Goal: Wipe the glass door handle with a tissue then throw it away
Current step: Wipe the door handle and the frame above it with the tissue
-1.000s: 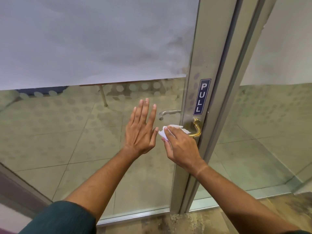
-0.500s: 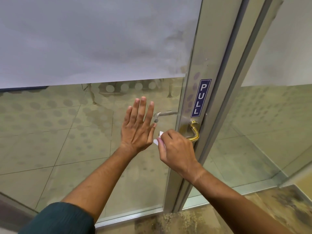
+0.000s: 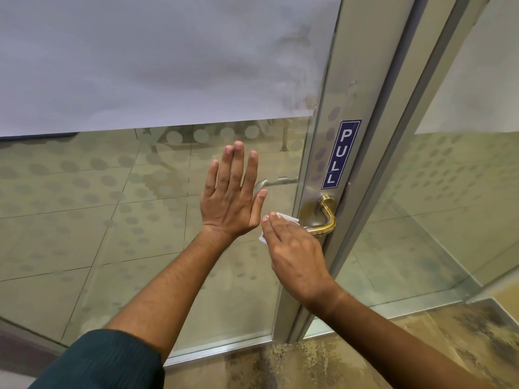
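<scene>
The right hand point(image 3: 297, 256) grips a white tissue point(image 3: 286, 218), its fingers curled over the tissue and the free end of the brass lever handle point(image 3: 327, 217). Only two scraps of the tissue show: a crumpled edge just past the fingertips, toward the handle's bend, and a small corner poking out below the hand on its thumb side. The rest is hidden under the palm. From the grip, the handle runs rightward as a short gold bar, then curves upward to its pivot on the grey metal door stile point(image 3: 354, 108), just above and to the right of the knuckles.

The left hand point(image 3: 229, 197) lies just left of the grip, fingers straight and together, palm flat toward the glass pane point(image 3: 84, 220); its thumb tip sits close above the right hand's fingertips, holding nothing. Whether the palm actually touches the glass cannot be told.

Directly above the handle's pivot, up and to the right of the grip, a narrow dark blue sticker point(image 3: 341, 154) reads "PULL" in white capitals, stacked top to bottom. Behind the glass, level with the left hand's fingers, a silver lever handle point(image 3: 276, 182) shows on the far side.
</scene>
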The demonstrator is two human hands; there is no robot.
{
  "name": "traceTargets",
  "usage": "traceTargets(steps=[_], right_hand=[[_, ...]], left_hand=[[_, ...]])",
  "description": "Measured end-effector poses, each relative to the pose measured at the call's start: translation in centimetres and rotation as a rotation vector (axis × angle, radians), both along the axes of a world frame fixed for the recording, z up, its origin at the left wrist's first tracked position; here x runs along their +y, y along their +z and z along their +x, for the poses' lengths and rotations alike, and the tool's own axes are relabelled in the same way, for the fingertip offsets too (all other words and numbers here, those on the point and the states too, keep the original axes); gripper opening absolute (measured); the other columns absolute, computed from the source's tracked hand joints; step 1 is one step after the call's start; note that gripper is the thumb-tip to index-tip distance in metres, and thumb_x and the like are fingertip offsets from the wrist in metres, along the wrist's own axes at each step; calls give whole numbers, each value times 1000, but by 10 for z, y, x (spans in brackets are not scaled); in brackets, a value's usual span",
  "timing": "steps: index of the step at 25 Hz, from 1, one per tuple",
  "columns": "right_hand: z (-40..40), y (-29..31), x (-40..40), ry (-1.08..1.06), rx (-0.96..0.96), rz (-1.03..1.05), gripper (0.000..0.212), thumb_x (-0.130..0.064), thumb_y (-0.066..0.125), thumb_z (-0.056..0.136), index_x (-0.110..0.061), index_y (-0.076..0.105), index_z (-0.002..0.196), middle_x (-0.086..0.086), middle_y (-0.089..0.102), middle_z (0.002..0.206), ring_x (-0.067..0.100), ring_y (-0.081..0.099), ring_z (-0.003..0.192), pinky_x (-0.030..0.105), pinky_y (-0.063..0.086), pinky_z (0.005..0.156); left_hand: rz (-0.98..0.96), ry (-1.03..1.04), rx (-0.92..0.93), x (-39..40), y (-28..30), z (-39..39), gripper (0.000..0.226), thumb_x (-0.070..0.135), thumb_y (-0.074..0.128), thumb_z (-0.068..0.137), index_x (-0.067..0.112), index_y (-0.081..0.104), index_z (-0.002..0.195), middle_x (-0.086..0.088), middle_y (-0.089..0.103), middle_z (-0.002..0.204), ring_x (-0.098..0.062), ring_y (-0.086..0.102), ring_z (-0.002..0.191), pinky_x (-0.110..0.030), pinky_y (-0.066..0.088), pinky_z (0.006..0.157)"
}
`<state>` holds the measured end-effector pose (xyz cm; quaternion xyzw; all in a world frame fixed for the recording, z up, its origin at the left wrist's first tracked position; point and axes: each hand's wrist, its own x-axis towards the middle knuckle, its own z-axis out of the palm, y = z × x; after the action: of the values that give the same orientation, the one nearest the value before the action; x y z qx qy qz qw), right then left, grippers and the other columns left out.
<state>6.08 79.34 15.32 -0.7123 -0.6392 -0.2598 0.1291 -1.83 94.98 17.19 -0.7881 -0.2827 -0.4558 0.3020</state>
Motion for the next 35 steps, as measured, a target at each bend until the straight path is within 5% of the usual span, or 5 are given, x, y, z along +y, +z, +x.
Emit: traceTargets(steps=[11, 14, 22, 29, 35], right_hand=[[58, -8, -42, 77, 76, 107, 45, 3, 37, 88, 4, 60, 127, 21, 64, 122, 36, 59, 119, 46, 47, 104], [60, -11, -45, 34, 157, 132, 57, 17, 48, 73, 6, 58, 128, 23, 61, 127, 39, 54, 125, 50, 44, 106], [41, -20, -36, 113, 114, 195, 55, 0, 11, 99, 8, 57, 128, 25, 62, 126, 38, 56, 123, 50, 43, 107], [73, -11, -36, -40, 269, 137, 51, 16, 56, 74, 7, 61, 124, 25, 61, 128, 39, 56, 124, 49, 49, 100], [83, -4, -25, -35, 433, 151, 41, 10, 57, 80, 4, 64, 120, 20, 62, 122, 38, 60, 108, 45, 55, 85]], left_hand=[[11, 31, 11, 2, 0, 0, 88, 49, 40, 95, 10, -9, 157, -11, -30, 162, -24, -22, 152, -40, -11, 125], [10, 40, 12, 2, 0, 1, 89, 49, 40, 95, 10, -10, 157, -11, -31, 161, -24, -23, 152, -40, -12, 125], [2, 37, 8, 2, -1, 1, 88, 49, 41, 96, 10, -8, 157, -11, -28, 163, -23, -23, 152, -40, -10, 125], [15, 33, 1, 2, 0, 2, 84, 48, 36, 96, 9, -7, 157, -16, -18, 165, -23, -22, 152, -40, -7, 124], [20, 32, 8, 2, 1, 2, 85, 48, 36, 96, 10, -9, 157, -14, -22, 164, -22, -23, 152, -40, -8, 124]])
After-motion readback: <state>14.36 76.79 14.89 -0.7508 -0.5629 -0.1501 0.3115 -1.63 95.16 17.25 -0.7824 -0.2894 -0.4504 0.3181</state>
